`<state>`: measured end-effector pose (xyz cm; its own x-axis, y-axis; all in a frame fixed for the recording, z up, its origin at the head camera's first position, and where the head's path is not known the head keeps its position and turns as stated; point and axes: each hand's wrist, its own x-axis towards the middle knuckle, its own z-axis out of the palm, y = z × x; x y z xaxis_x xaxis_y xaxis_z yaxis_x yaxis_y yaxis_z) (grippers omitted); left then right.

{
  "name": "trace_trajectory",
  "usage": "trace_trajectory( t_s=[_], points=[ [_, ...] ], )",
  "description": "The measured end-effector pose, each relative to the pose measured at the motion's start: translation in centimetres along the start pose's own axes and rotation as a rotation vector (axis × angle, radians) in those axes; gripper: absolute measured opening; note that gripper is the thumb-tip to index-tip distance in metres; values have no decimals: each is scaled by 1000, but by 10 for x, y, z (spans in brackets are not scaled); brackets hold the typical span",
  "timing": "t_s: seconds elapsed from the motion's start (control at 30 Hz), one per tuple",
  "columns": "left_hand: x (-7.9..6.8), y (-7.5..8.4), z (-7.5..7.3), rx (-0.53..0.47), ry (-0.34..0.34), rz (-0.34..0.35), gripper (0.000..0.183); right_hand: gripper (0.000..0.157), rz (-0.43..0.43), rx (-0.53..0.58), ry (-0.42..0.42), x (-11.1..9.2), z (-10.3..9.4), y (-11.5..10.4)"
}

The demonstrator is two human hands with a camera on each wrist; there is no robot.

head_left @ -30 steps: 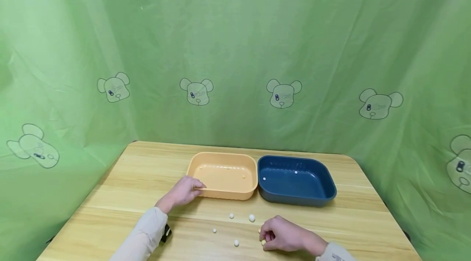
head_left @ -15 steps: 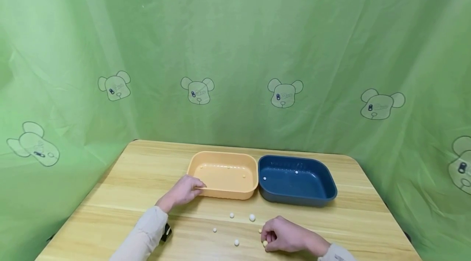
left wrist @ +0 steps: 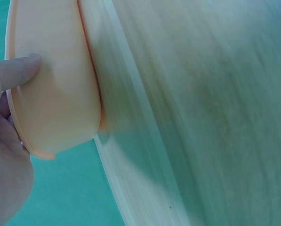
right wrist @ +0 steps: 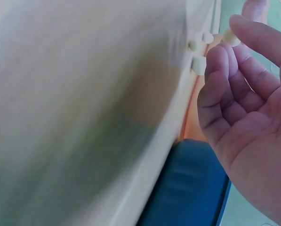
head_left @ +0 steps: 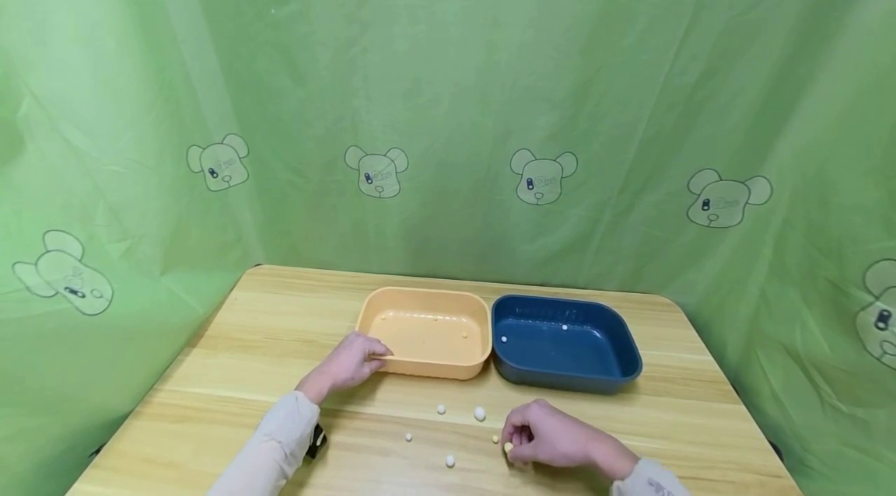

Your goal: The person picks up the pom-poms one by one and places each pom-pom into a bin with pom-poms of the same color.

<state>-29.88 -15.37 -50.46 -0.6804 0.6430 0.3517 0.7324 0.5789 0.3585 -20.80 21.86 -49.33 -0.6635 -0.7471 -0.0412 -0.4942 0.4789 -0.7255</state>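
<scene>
My left hand [head_left: 348,362] grips the near left rim of a peach-orange plastic tray [head_left: 434,368], its thumb lying over the wall in the left wrist view. Several tiny pale-yellow balls rest inside that tray. My right hand [head_left: 549,435] pinches a small yellow ball [right wrist: 231,37] between thumb and fingertips, with the other fingers curled in. A smaller yellow ball [head_left: 495,439] lies just left of those fingertips. White balls are scattered to the left on the table, the biggest a white ball [head_left: 479,413]. A dark blue tray [head_left: 567,381] holds two small white balls.
The two trays stand side by side toward the back of the wooden table [head_left: 294,309]. More white balls [head_left: 450,462] lie near the front. A green curtain [head_left: 448,92] printed with bear heads hangs around the table.
My right hand has closed on the yellow ball and moved slightly up and right with it, away from the smaller yellow ball. My left hand stays at the tray rim.
</scene>
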Motion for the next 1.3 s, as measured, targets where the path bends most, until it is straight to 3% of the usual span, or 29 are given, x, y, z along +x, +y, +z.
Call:
trace_trajectory(
  t_s=[0.23,0.6,1.0,1.3],
  points=[
    [0,1,-1,-14,-18,-36,12,5,31,15,50,-1,-9,-4],
    [-1,1,0,-22,-31,-49,11,7,-100,-50,138,2,-23,-9],
    [-2,1,1,-24,4,5,12,8,-43,-64,191,6,-40,-11],
    [0,0,0,-20,-25,-32,12,8,-5,-67,220,17,-51,-16]
  ],
)
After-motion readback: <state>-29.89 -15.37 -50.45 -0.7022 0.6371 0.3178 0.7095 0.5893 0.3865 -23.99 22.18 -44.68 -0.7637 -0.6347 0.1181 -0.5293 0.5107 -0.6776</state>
